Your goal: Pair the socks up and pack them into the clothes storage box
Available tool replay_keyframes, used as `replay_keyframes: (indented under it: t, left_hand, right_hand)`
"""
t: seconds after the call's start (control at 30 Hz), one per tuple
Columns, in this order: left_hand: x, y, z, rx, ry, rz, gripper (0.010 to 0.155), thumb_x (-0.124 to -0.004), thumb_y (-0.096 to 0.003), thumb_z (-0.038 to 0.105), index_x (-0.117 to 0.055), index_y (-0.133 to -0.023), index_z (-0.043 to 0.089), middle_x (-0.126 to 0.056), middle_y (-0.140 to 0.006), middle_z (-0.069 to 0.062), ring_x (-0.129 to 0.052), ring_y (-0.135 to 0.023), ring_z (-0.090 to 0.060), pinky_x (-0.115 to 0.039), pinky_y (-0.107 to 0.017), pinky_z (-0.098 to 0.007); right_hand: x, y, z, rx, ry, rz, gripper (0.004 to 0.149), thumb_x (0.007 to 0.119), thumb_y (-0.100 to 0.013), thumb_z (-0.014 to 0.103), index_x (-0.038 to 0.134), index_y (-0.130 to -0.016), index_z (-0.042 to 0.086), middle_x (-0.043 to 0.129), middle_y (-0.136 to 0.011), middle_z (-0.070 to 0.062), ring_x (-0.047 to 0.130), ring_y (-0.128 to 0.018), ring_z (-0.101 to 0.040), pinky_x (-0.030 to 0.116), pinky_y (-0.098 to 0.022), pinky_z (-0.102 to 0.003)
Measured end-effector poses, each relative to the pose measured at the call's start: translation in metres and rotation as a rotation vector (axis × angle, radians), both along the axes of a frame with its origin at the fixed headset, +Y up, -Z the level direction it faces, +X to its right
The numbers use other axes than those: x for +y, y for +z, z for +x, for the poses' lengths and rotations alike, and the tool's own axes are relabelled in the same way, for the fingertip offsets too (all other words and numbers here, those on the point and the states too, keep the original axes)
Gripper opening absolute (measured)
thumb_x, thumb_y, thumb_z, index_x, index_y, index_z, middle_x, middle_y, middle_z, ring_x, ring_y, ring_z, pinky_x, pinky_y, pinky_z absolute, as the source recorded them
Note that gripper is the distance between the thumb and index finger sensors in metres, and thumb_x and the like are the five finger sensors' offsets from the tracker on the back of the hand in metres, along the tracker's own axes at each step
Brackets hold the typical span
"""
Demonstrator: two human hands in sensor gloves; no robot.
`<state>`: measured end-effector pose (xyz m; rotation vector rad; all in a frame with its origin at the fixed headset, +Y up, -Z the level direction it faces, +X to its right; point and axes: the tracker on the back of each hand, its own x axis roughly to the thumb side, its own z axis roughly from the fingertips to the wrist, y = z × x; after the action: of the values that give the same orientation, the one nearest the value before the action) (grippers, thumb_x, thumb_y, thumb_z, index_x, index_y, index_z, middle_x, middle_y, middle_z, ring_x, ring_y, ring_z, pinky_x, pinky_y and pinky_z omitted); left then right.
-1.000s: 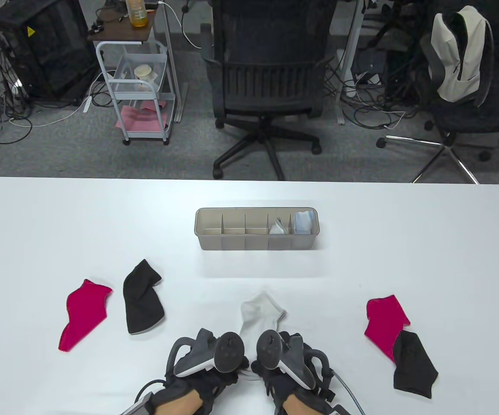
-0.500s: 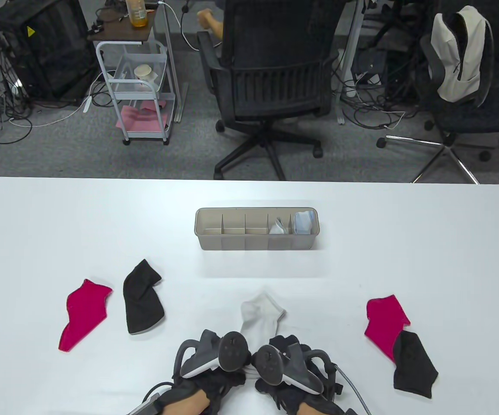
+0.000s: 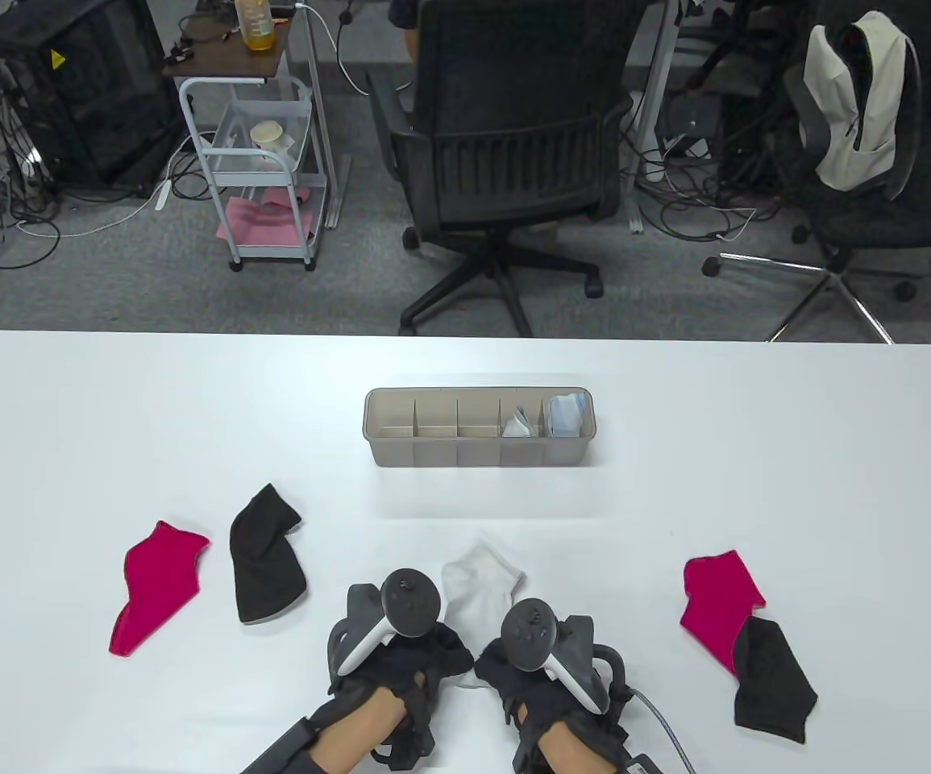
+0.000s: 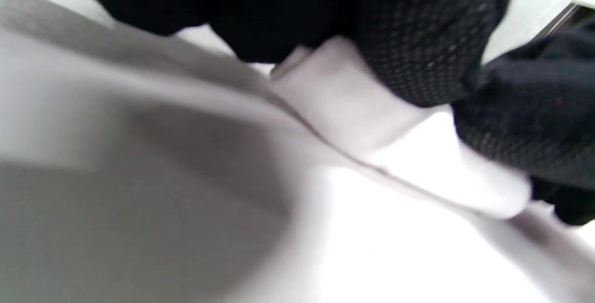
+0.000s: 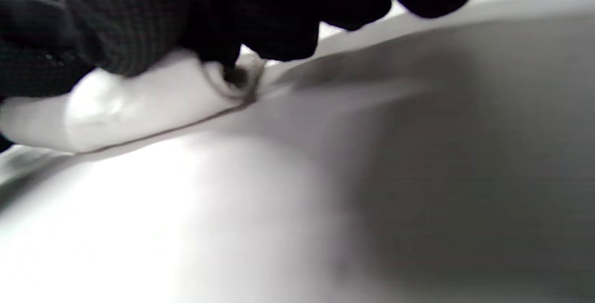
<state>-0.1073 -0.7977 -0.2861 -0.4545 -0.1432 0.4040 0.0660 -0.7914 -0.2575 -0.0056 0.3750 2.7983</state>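
— Socks? Where?
— White sock near the tabletop's front edge, gripped at its near end by left hand and right hand; fingers of both curled onto the fabric.
— Box?
— Storage box mid-tabletop, two right compartments filled. Red socks and black socks lying loose on either side.

white sock: near end hidden from you under both trackers | wrist views: blurred | both forearms: cut by the table view's bottom edge
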Motion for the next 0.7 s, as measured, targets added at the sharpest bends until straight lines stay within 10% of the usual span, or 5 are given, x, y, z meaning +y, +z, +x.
replay_keyframes:
  t: [0.33,0.37,0.43,0.7]
  left_hand:
    - [0.020,0.017,0.014,-0.129,-0.117,0.257,0.039,-0.094,-0.0387,0.030,-0.092,-0.078,0.031,-0.089,-0.054,-0.005,-0.084,-0.043,-0.032,-0.070,-0.037,-0.055]
    - [0.023,0.021,0.014,-0.155,-0.140,0.267,0.045,-0.094,-0.0390,0.029,-0.096,-0.081,0.012,-0.091,-0.052,-0.004,-0.085,-0.041,-0.031,-0.071,-0.036,-0.055]
    - [0.028,0.029,0.015,-0.190,-0.161,0.307,0.043,-0.094,-0.0382,0.031,-0.096,-0.081,0.025,-0.094,-0.049,-0.004,-0.087,-0.038,-0.031,-0.072,-0.034,-0.055]
    - [0.019,0.037,0.025,-0.234,-0.232,0.301,0.050,-0.095,-0.0372,0.032,-0.088,-0.086,0.021,-0.093,-0.049,-0.007,-0.086,-0.038,-0.034,-0.070,-0.034,-0.058]
  right_hand:
    - [-0.002,-0.001,-0.007,-0.024,0.034,-0.002,0.032,0.084,-0.038,0.049,0.083,-0.069,0.038,0.080,-0.072,0.002,0.072,-0.064,-0.022,0.062,-0.056,-0.047]
    - [-0.003,-0.001,-0.006,-0.025,0.030,-0.004,0.032,0.084,-0.038,0.048,0.083,-0.069,0.038,0.079,-0.072,0.002,0.072,-0.064,-0.022,0.062,-0.056,-0.047]
    - [-0.002,-0.001,-0.006,-0.027,0.029,-0.011,0.032,0.084,-0.039,0.049,0.083,-0.068,0.038,0.080,-0.072,0.003,0.072,-0.064,-0.022,0.062,-0.056,-0.047]
    - [0.000,0.000,-0.002,-0.029,0.008,0.015,0.032,0.085,-0.037,0.050,0.085,-0.067,0.040,0.081,-0.070,0.004,0.074,-0.063,-0.021,0.063,-0.055,-0.046]
